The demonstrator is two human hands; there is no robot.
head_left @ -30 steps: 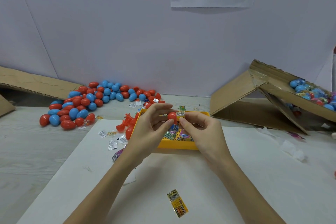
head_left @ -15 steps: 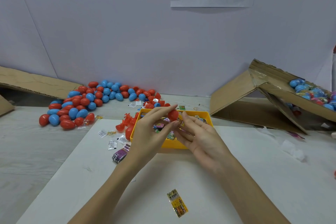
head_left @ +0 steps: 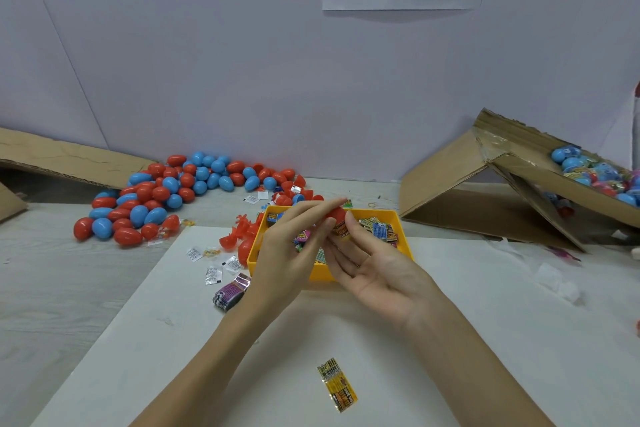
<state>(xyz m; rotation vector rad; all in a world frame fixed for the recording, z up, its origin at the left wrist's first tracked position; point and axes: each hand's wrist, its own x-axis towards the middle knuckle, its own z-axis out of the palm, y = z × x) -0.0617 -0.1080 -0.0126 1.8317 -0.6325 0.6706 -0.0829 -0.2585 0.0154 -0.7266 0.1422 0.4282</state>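
My left hand (head_left: 294,250) pinches a red plastic egg half (head_left: 336,214) between thumb and fingertips, just above the yellow tray (head_left: 403,236). A small printed packet (head_left: 343,229) pokes out below the egg half. My right hand (head_left: 377,270) lies palm up beside it, with straight fingers touching the packet and the egg half from the right. The tray holds several small coloured packets.
A heap of red and blue eggs (head_left: 166,194) lies at the back left, with loose red halves (head_left: 239,232) and white slips beside the tray. A yellow packet (head_left: 337,385) and a purple bundle (head_left: 230,293) lie on the white sheet. A tilted cardboard box (head_left: 512,184) of filled eggs stands right.
My right hand has turned palm up and its fingers have straightened. The egg half has stayed in my left hand over the tray, and the packet now shows beneath it.
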